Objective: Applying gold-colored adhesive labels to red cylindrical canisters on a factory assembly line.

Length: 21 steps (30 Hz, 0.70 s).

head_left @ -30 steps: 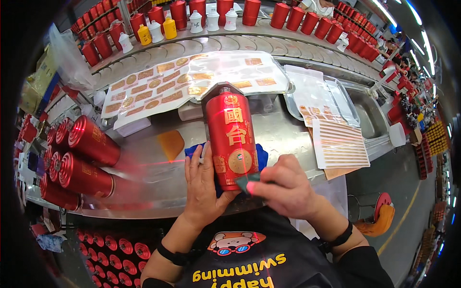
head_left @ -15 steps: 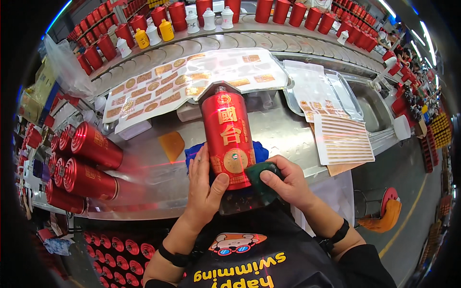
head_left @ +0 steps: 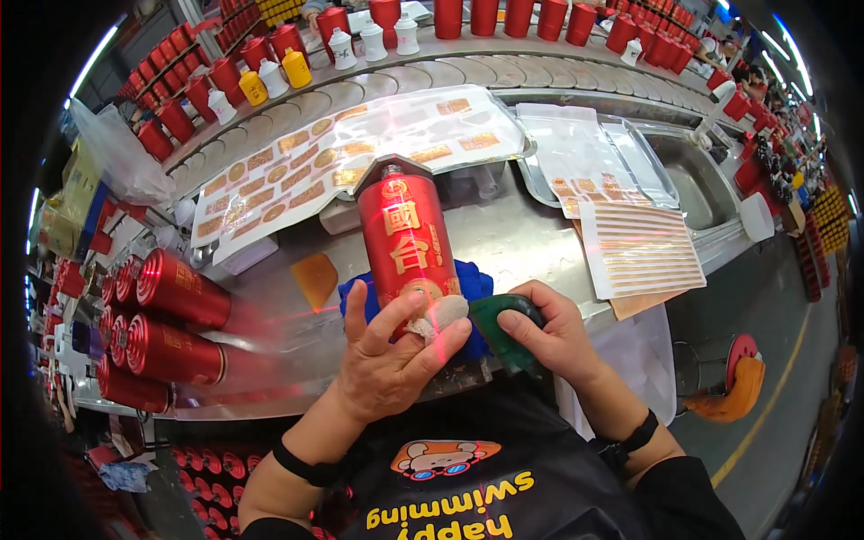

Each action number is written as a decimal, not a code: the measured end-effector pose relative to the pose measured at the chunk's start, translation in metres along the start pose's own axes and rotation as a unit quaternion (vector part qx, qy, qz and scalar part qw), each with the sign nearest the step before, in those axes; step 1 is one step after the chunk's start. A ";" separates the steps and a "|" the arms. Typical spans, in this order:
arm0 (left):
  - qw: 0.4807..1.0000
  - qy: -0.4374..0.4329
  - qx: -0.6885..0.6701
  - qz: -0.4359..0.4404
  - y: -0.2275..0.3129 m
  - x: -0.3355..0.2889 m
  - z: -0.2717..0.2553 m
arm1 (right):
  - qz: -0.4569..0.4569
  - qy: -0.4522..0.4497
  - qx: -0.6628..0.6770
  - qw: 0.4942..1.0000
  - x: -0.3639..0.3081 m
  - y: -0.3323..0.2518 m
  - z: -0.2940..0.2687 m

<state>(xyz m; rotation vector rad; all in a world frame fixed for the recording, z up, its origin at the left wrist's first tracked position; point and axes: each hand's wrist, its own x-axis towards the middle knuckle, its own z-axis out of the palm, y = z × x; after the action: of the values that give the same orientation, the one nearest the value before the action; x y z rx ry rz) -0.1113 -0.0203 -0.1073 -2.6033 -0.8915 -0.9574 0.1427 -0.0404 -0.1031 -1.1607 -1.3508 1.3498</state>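
A red bottle (head_left: 407, 225) with gold lettering lies on its back on a crumpled blue cloth (head_left: 473, 281), its neck pointing away from me. My left hand (head_left: 385, 360) holds a crumpled greyish-white wad (head_left: 443, 313) at the bottle's near end, over the round gold emblem. Whether the wad is cloth or paper I cannot tell. Just to the right, my right hand (head_left: 556, 333) grips a dark green scraper (head_left: 507, 328), apart from the bottle. Behind the neck stands a dark angular rest (head_left: 418, 168).
Sheets of gold decals (head_left: 297, 171) lie behind the bottle, and striped gold strips (head_left: 643, 252) lie to the right. Several red bottles (head_left: 184, 292) lie stacked at left. A conveyor (head_left: 504, 74) carries bottles along the back. A sink (head_left: 702, 184) is at far right.
My left hand has left the bottle's left side and now holds the whitish wad over its near end. The scraper has come off the bottle, slightly to the right. The view has shifted a little.
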 end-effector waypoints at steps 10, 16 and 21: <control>0.997 0.046 0.006 0.061 0.005 -0.018 0.007 | -0.026 0.014 -0.002 1.000 -0.002 0.001 -0.009; 0.996 0.066 -0.040 -0.046 0.013 -0.035 -0.012 | -0.188 0.002 -0.125 0.974 0.006 -0.005 -0.006; 0.993 0.085 -0.037 -0.078 0.018 -0.054 0.000 | -0.442 -0.032 -0.307 0.842 0.021 -0.024 0.013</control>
<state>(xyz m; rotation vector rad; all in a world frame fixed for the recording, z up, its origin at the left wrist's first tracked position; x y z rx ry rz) -0.1332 -0.0597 -0.1424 -2.4940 -1.0449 -1.2557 0.1257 -0.0209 -0.0803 -0.6689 -2.0904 0.2769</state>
